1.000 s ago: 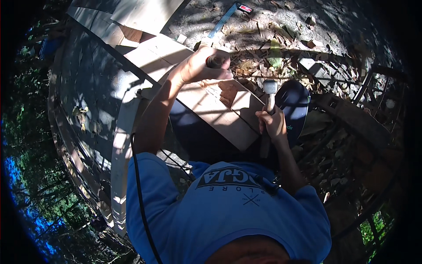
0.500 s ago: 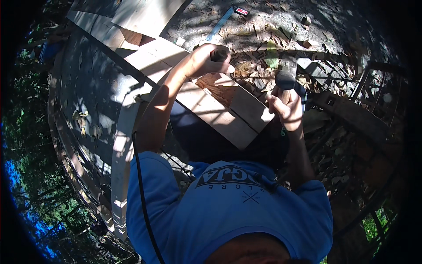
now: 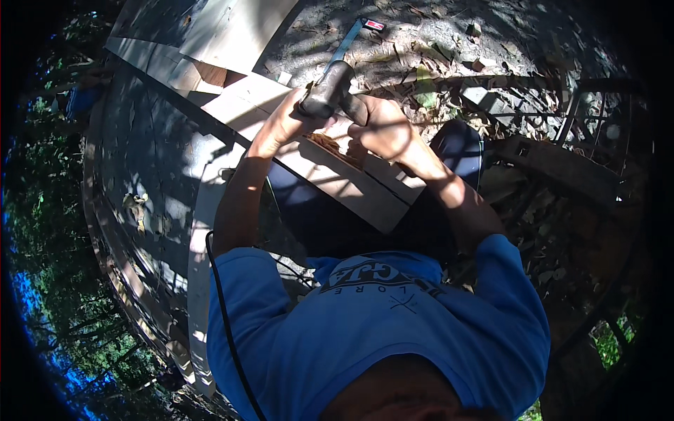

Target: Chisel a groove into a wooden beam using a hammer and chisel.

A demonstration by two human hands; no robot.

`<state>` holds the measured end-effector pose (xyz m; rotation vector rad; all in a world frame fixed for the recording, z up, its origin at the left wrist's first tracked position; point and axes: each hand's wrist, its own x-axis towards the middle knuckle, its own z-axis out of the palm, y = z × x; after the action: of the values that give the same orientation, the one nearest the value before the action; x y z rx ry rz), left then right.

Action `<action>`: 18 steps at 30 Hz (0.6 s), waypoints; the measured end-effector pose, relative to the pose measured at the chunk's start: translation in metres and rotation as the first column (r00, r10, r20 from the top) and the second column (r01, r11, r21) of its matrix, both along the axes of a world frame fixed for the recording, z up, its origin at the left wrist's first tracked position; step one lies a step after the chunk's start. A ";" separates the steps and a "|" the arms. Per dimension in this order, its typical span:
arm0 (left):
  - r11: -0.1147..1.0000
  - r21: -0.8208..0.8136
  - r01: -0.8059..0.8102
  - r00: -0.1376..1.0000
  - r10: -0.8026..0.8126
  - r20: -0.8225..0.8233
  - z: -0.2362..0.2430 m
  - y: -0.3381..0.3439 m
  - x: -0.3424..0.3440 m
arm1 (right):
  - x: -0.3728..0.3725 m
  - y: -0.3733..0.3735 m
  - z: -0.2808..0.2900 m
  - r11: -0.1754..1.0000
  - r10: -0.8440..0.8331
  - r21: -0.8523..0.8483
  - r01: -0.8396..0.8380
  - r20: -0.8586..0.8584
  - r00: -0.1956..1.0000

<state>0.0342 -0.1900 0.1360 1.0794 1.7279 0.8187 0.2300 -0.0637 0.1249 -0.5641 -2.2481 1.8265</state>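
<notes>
A pale wooden beam (image 3: 354,186) lies slantwise across my lap, with a rough recess (image 3: 330,144) cut into its top and chips inside. Over that recess my left hand (image 3: 284,126) is closed round an upright chisel. The hammer head hides the chisel's handle top, and its blade cannot be seen. My right hand (image 3: 388,132) grips a hammer (image 3: 323,96) by its handle; the thick dark head is at the top of the left hand, over the chisel. Whether the two touch cannot be told.
A square with a metallic blade (image 3: 344,45) lies on the ground beyond the beam. Wide boards (image 3: 235,31) are at the upper left, long timbers (image 3: 200,295) along the left. Dry leaves (image 3: 425,91) litter the ground; a dark wooden piece (image 3: 562,168) lies to the right.
My right hand has swung the hammer leftward from beside the beam's right end to over the chisel. The left hand has stayed over the recess, shifted slightly left.
</notes>
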 end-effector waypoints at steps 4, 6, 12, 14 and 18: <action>0.993 0.084 -0.078 0.997 0.078 0.004 0.006 -0.018 0.003 | 0.012 0.021 0.009 0.983 -0.152 0.087 0.162 -0.111 0.982; 0.979 0.100 -0.181 0.983 0.181 0.004 -0.002 -0.022 0.004 | 0.025 0.037 0.038 0.950 -0.226 0.115 0.289 -0.384 0.895; 0.960 0.249 -0.130 0.990 0.113 0.082 -0.038 -0.023 -0.015 | 0.023 0.048 0.096 0.929 -0.362 -0.246 0.278 -0.438 0.823; 0.929 0.311 -0.201 0.970 0.144 0.197 -0.040 -0.030 -0.019 | 0.024 0.041 0.091 0.923 -0.363 -0.277 0.268 -0.394 0.844; 0.721 0.515 -0.464 0.777 0.052 0.627 -0.030 -0.029 -0.013 | 0.042 0.033 0.064 0.932 -0.300 -0.278 0.234 -0.225 0.927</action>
<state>0.0208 -0.2188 0.1055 0.8517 1.0787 1.8380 0.2716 -0.0311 0.1885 -0.5955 -1.6928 1.9183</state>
